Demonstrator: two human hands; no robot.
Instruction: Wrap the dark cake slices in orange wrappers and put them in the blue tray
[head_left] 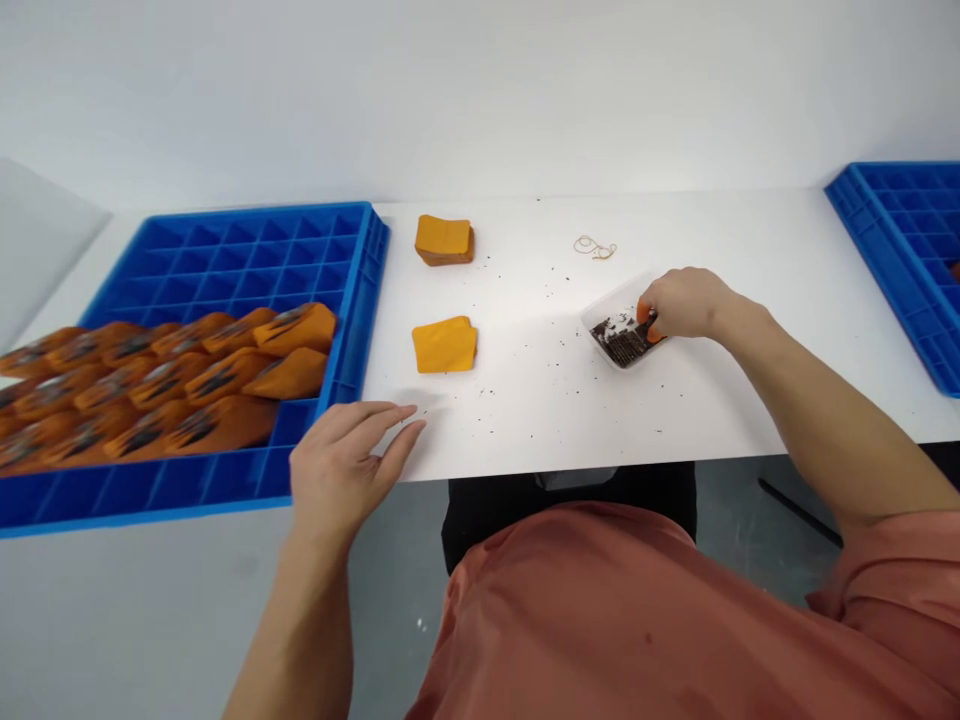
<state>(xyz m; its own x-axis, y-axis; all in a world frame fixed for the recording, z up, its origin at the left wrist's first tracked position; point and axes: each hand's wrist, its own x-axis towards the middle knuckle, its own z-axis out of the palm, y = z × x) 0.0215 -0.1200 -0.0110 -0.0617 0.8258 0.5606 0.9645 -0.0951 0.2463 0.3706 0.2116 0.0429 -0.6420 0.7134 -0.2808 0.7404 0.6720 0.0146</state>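
My right hand [679, 305] pinches an orange piece [654, 335] over a small clear plastic tray [600, 322] holding dark, crumbly material [621, 341]. Much of the orange piece is hidden by my fingers. My left hand [349, 465] rests open at the table's near edge, next to the corner of a blue grid crate [352, 300], and holds nothing. Filled orange folded pieces [292, 330] lie in rows in that crate. A stack of orange pads [444, 240] and a single orange pad [444, 344] lie on the white table [540, 420].
A thin tangle of tan string or rubber bands [595, 248] lies behind the clear tray. Dark crumbs are scattered over the table. A second blue grid crate [900, 250] sits at the right end, and a wall runs along the far edge.
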